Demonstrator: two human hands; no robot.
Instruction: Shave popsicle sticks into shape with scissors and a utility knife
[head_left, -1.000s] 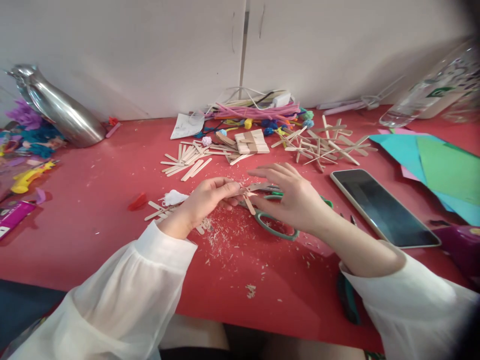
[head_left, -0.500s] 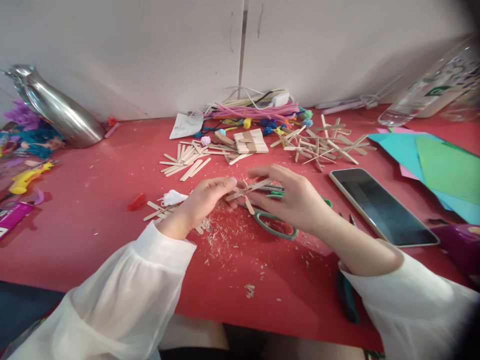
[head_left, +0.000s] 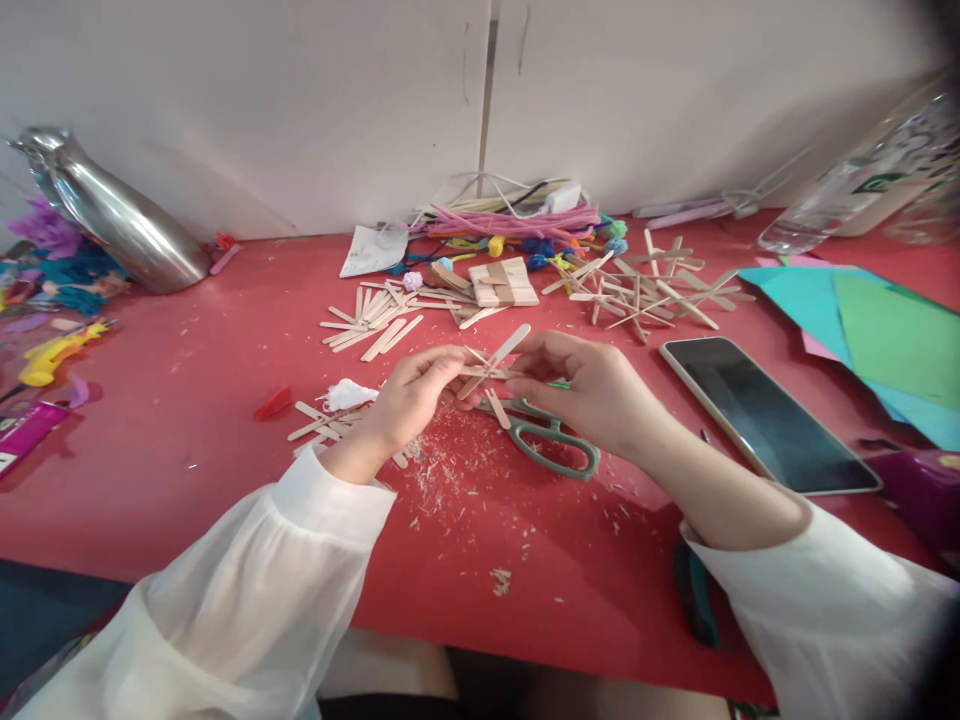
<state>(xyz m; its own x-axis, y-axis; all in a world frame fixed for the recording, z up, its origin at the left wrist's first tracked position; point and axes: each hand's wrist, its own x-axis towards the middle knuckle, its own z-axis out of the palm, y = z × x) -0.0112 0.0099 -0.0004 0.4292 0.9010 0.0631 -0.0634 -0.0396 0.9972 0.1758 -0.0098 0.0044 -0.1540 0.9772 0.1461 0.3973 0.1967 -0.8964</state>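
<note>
Between my hands is a star-like piece of crossed popsicle sticks (head_left: 511, 345), held above the table. My left hand (head_left: 420, 390) pinches its left side between thumb and fingers. On the opposite side my right hand (head_left: 589, 385) has thumb and fingers closed on another stick end. Grey-green scissors (head_left: 559, 452) lie under my right hand, their blades partly hidden. Wood shavings (head_left: 442, 480) are scattered below my hands. By my left wrist lie more crossed sticks (head_left: 311, 425) and a white crumpled piece (head_left: 349, 395).
Loose popsicle sticks (head_left: 375, 315), a banded stick bundle (head_left: 504, 283) and a heap of crossed sticks (head_left: 660, 285) lie behind my hands. A phone (head_left: 769, 415) and coloured paper (head_left: 892, 340) are on the right. A metal jug (head_left: 127, 220) stands back left.
My right hand's fingers have closed onto the stick piece, which has turned so that one arm now points up and right. My left hand keeps its hold, nearly still.
</note>
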